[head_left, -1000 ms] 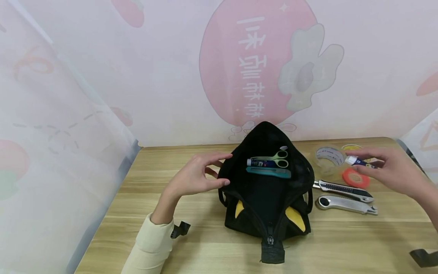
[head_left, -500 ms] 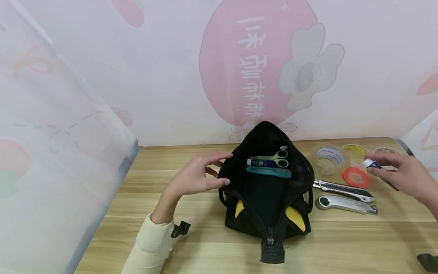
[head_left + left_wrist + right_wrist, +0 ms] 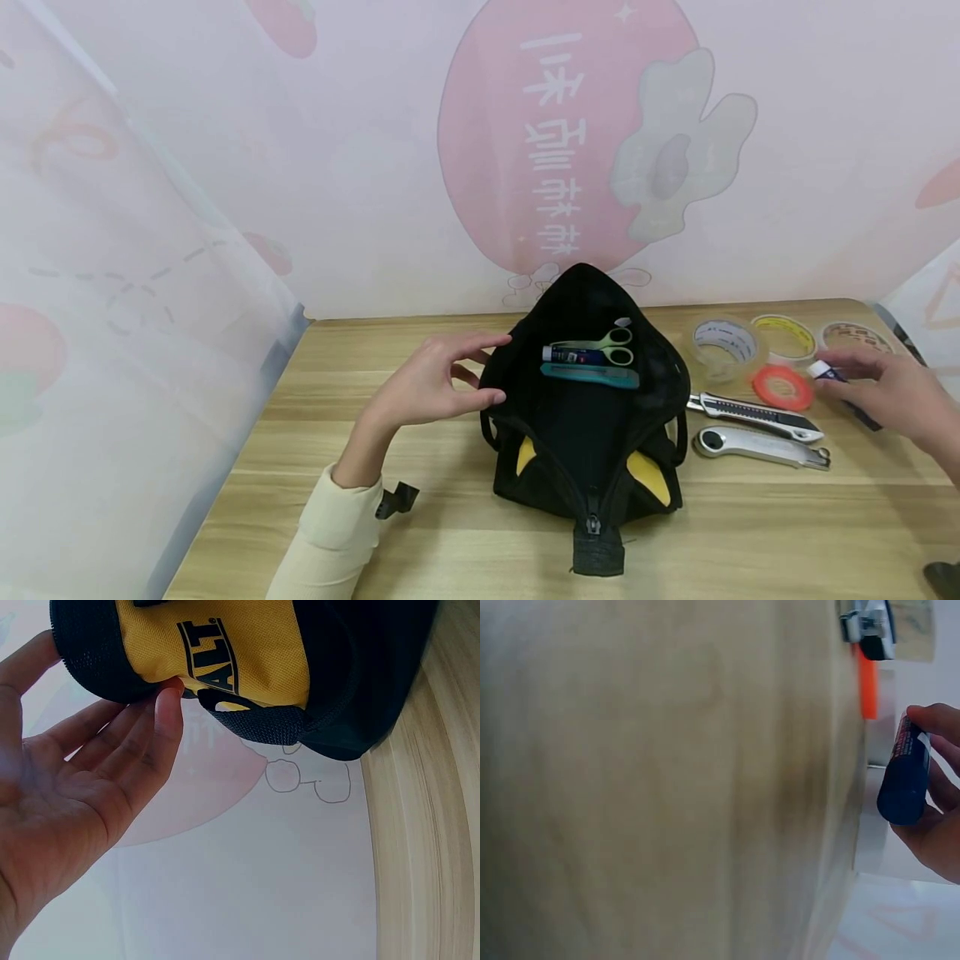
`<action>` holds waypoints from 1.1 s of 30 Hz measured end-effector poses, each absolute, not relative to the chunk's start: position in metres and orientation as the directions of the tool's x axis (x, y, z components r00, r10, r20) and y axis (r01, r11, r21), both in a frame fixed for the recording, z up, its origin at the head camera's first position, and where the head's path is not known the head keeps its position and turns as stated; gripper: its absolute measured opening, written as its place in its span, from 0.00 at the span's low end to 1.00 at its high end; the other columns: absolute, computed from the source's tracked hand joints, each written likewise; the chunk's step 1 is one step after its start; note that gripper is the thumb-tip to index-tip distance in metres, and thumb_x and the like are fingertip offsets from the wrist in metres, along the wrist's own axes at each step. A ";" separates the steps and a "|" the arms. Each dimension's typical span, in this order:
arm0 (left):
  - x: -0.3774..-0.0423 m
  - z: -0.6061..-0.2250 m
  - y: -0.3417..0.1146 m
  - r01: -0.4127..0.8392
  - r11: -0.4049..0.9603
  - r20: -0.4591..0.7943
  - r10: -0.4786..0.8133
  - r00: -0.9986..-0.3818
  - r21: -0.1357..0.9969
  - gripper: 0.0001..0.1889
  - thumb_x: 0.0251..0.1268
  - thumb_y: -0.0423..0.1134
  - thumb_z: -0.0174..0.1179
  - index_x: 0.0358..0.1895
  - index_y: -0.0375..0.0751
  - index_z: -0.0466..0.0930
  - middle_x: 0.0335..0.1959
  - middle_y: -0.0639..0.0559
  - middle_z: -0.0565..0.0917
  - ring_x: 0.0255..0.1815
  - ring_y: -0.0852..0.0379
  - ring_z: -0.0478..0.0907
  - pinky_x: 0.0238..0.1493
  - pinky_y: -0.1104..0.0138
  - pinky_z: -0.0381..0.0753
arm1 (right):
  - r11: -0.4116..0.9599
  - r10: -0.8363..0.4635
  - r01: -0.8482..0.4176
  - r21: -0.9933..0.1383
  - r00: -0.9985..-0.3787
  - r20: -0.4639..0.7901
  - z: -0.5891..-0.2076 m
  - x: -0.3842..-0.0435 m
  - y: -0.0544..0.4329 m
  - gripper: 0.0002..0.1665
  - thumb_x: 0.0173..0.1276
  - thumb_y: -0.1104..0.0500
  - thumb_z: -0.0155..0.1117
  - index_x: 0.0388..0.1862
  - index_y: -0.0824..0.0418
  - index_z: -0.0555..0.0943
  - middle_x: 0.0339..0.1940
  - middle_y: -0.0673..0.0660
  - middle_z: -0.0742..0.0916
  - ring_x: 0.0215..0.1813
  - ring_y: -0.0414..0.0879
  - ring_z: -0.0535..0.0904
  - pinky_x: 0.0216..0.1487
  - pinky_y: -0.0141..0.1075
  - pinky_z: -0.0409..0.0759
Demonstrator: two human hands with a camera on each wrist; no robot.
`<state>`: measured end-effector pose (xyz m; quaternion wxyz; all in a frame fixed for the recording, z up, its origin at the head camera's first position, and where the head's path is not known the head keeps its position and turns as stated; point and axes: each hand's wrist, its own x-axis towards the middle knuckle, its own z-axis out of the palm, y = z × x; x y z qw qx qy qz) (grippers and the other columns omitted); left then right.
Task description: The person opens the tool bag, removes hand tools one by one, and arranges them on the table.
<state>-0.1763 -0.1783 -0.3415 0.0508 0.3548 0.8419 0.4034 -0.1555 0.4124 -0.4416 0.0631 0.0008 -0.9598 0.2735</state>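
Note:
My left hand (image 3: 435,379) touches the left rim of the open black and yellow tool bag (image 3: 585,433), thumb and fingers spread along its edge. In the left wrist view, the fingertips meet the bag's yellow side (image 3: 262,645). My right hand (image 3: 896,392) holds a dark blue glue stick (image 3: 907,776) with a white end at the right of the table, beside the tape rolls. Inside the bag lie green-handled scissors (image 3: 618,357), another blue glue stick (image 3: 570,356) and a teal box cutter (image 3: 588,375).
Right of the bag are a clear tape roll (image 3: 723,350), a yellow-cored roll (image 3: 787,340), another clear roll (image 3: 855,335) and a red tape roll (image 3: 782,388). Two silver utility knives, one black-gripped (image 3: 757,417) and one plain (image 3: 757,446), lie nearer. A printed curtain backs the table.
My right hand has moved right with the glue stick and lowered it toward the tabletop, uncovering the tape rolls behind. My left hand and the bag stay in place.

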 end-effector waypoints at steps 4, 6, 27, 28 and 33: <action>-0.176 -0.342 -0.178 0.560 0.422 0.202 0.641 -0.741 0.713 0.35 0.64 0.35 0.76 0.75 0.37 0.77 0.74 0.44 0.81 0.59 0.46 0.88 0.52 0.61 0.93 | 0.852 0.042 -0.020 -0.523 -0.993 0.107 -0.445 -0.157 0.413 0.33 0.72 0.54 0.78 0.65 0.75 0.81 0.60 0.81 0.83 0.37 0.11 0.67 0.37 0.25 0.81; -0.176 -0.343 -0.179 0.560 0.421 0.203 0.640 -0.741 0.714 0.35 0.64 0.35 0.76 0.75 0.37 0.77 0.74 0.44 0.81 0.59 0.47 0.88 0.52 0.65 0.92 | 0.855 0.043 -0.024 -0.518 -0.992 0.117 -0.447 -0.159 0.414 0.32 0.71 0.55 0.78 0.64 0.75 0.81 0.58 0.81 0.84 0.37 0.09 0.64 0.30 0.18 0.75; -0.176 -0.341 -0.178 0.562 0.427 0.197 0.646 -0.738 0.709 0.35 0.65 0.36 0.76 0.76 0.37 0.76 0.75 0.44 0.80 0.60 0.46 0.88 0.54 0.59 0.93 | 0.852 0.081 0.026 -0.524 -0.993 0.082 -0.442 -0.159 0.411 0.30 0.74 0.58 0.74 0.65 0.77 0.79 0.53 0.80 0.87 0.39 0.52 0.89 0.26 0.23 0.80; -0.176 -0.341 -0.178 0.562 0.426 0.197 0.645 -0.738 0.709 0.35 0.65 0.36 0.76 0.76 0.37 0.76 0.75 0.44 0.80 0.60 0.46 0.88 0.54 0.59 0.93 | 0.853 0.077 0.020 -0.522 -0.993 0.087 -0.439 -0.159 0.409 0.30 0.75 0.57 0.74 0.65 0.77 0.79 0.54 0.81 0.87 0.39 0.57 0.89 0.26 0.25 0.81; -0.176 -0.341 -0.179 0.560 0.422 0.200 0.643 -0.739 0.713 0.35 0.65 0.35 0.76 0.75 0.36 0.76 0.74 0.43 0.81 0.60 0.45 0.88 0.53 0.59 0.93 | 0.847 0.029 -0.046 -0.530 -0.991 0.133 -0.418 -0.158 0.393 0.29 0.77 0.54 0.71 0.67 0.73 0.80 0.55 0.81 0.86 0.30 0.22 0.78 0.25 0.30 0.83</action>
